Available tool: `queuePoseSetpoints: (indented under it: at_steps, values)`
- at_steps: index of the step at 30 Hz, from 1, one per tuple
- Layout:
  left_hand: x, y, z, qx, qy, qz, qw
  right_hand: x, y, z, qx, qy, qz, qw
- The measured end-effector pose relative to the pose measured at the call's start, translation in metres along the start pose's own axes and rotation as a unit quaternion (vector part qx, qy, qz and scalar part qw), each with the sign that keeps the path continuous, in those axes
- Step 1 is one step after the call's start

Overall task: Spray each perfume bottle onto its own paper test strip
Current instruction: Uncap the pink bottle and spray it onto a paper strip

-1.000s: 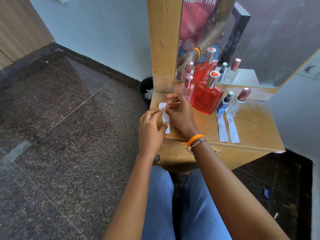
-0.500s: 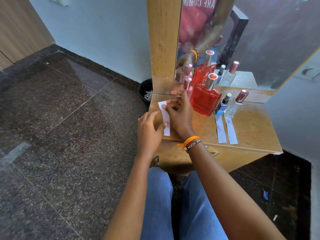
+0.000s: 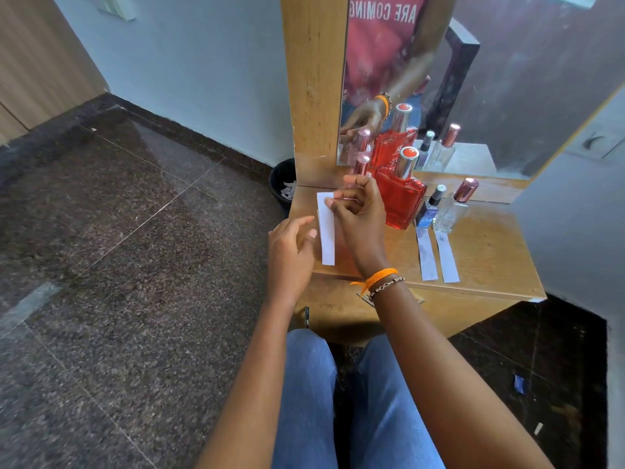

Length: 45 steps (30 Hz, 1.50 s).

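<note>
On the wooden dressing shelf (image 3: 490,262), below the mirror (image 3: 507,79):

Right hand: the right hand (image 3: 360,221) is raised over the shelf's left end, thumb and fingers pinched closed on the upper end of a white paper strip (image 3: 326,231); the strip hangs down, roughly upright.
Left hand: the left hand (image 3: 291,252) is just left of the strip, fingers loosely curled and parted, holding nothing; whether a fingertip touches the paper cannot be told.
Red bottle: a large red perfume bottle (image 3: 400,198) with a silver cap stands just right of the right hand.
Pink-capped bottle: a small one (image 3: 362,165) is partly hidden behind the right hand's fingers.
Blue bottle: a small blue bottle (image 3: 429,209) with a dark cap stands right of the red one.
Clear bottle: a clear bottle (image 3: 455,211) with a rose-gold cap stands beside the blue bottle.
Laid strips: two paper strips (image 3: 426,253) (image 3: 446,257) lie flat side by side, one in front of each of those two bottles.
Bin: a black bin (image 3: 282,186) on the floor at the shelf's left holds paper scraps.
</note>
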<state>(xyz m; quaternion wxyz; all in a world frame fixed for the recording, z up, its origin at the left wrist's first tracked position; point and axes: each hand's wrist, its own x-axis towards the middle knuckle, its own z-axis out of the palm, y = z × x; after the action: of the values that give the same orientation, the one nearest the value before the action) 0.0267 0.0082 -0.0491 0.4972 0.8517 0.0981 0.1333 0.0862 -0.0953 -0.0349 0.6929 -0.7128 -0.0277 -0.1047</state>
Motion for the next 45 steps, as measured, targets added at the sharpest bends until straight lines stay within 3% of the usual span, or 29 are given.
queuePoseSetpoints:
  at_steps: [6,13,20,23,27,30,33,36,45]
  values:
    - [-0.003,0.008,0.000,0.015,0.023,0.039,0.999,-0.005,-0.004,-0.004,0.023,0.020,0.030,0.999]
    - [-0.001,0.028,0.003,-0.076,0.003,-0.041,0.996,-0.019,-0.013,-0.013,0.057,0.023,0.058,0.996]
    - [0.001,0.032,0.007,-0.143,-0.007,-0.104,0.984,-0.016,-0.032,-0.032,-0.146,0.009,-0.056,0.988]
    - [0.002,0.033,0.009,-0.162,-0.024,-0.123,0.979,-0.011,-0.045,-0.032,-0.285,-0.012,-0.166,0.944]
    - [0.004,0.035,0.011,-0.178,-0.019,-0.145,0.973,0.011,-0.064,-0.016,-0.543,-0.068,-0.266,0.794]
    - [0.004,0.033,0.011,-0.195,-0.010,-0.172,0.966,0.029,-0.078,-0.005,-0.651,-0.095,-0.265,0.705]
    - [0.006,0.030,0.010,-0.209,-0.005,-0.182,0.961,0.039,-0.083,0.004,-0.718,-0.123,-0.203,0.654]
    - [0.008,0.031,0.009,-0.215,-0.006,-0.180,0.960,0.044,-0.080,0.009,-0.744,-0.145,-0.167,0.630]
    - [0.005,0.030,0.006,-0.215,-0.001,-0.145,0.966,0.047,-0.082,0.008,-0.731,-0.161,-0.174,0.639]
